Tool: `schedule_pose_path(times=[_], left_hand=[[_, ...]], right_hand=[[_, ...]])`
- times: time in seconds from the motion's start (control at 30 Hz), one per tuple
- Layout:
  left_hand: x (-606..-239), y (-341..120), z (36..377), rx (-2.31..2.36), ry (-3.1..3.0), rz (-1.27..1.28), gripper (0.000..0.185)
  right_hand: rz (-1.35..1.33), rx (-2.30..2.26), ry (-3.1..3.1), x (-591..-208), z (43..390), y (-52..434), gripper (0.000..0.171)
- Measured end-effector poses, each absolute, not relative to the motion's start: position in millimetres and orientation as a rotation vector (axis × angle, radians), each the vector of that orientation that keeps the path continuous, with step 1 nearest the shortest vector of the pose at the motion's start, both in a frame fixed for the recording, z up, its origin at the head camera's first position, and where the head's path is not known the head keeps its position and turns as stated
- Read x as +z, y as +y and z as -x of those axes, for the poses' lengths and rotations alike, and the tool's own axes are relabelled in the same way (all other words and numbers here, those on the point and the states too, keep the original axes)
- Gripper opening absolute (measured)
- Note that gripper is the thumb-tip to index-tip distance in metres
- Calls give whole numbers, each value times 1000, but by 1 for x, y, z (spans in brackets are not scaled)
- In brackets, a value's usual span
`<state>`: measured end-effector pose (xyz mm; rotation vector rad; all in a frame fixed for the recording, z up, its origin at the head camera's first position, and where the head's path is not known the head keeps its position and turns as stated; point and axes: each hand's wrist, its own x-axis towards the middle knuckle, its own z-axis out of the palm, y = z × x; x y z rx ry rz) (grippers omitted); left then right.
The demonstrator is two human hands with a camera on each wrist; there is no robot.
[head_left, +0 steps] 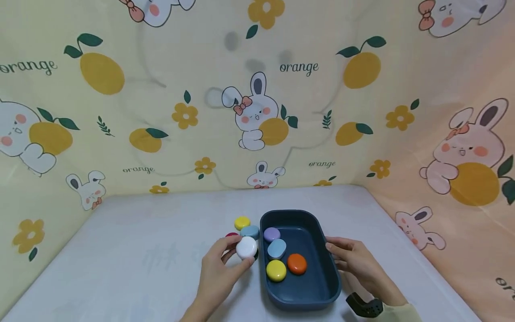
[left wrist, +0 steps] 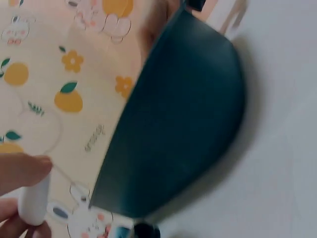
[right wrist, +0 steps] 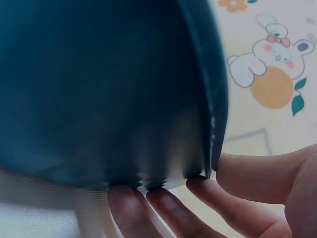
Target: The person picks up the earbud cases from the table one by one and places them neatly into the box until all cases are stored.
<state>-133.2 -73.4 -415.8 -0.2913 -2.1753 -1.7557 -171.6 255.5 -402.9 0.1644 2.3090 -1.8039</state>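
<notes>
My left hand (head_left: 221, 264) pinches a glossy white round disc (head_left: 246, 247) between thumb and fingertips, just left of the dark blue rectangular box (head_left: 318, 290). In the left wrist view the white disc (left wrist: 34, 201) appears edge-on. My right hand (head_left: 360, 264) holds the box's right side, thumb at the rim and fingertips against the outer wall, as the right wrist view shows by the fingers (right wrist: 171, 210). Inside the box lie a purple disc (head_left: 272, 234), a light blue oval piece (head_left: 276, 249), a yellow disc (head_left: 276, 271) and an orange disc (head_left: 297, 264).
Beyond my left hand, left of the box, lie another yellow disc (head_left: 242, 222), a blue piece (head_left: 250, 231) and a partly hidden dark red one (head_left: 231, 234). A dark piece peeks out behind the white disc. Patterned cloth (head_left: 181, 147) encloses the white table (head_left: 120, 264).
</notes>
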Motion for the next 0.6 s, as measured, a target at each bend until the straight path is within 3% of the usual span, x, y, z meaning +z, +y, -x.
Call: schedule_pose_path(times=[0.6], left_hand=[[-413,-25,139,-1777,-2284,542,47]], right_hand=[[-116,-1820,2304,-406,173,258,48]])
